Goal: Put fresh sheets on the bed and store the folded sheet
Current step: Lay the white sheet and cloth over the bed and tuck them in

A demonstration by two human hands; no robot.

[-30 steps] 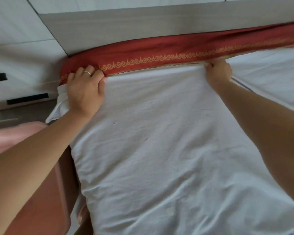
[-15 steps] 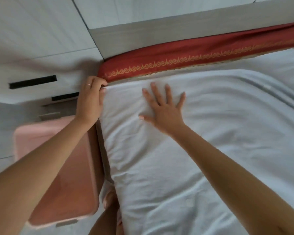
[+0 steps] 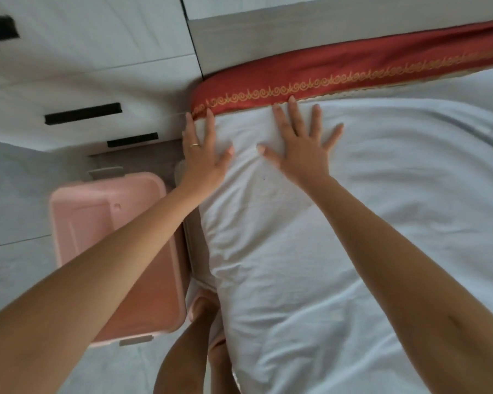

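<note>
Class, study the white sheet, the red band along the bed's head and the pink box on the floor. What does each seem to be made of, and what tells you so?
White sheet: woven fabric, likely cotton, matt; it creases softly.
Red band: fabric with a slight sheen, perhaps satin, with a gold scroll pattern.
Pink box: probably plastic, smooth, with moulded rounded corners.

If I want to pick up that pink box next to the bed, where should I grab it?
Best guess: hold the pink box at its two short ends, under the rim by the grey latches. The lid looks flat and smooth, with no handle on top. Come from the floor side, because the bed runs close along its other long side.
</note>
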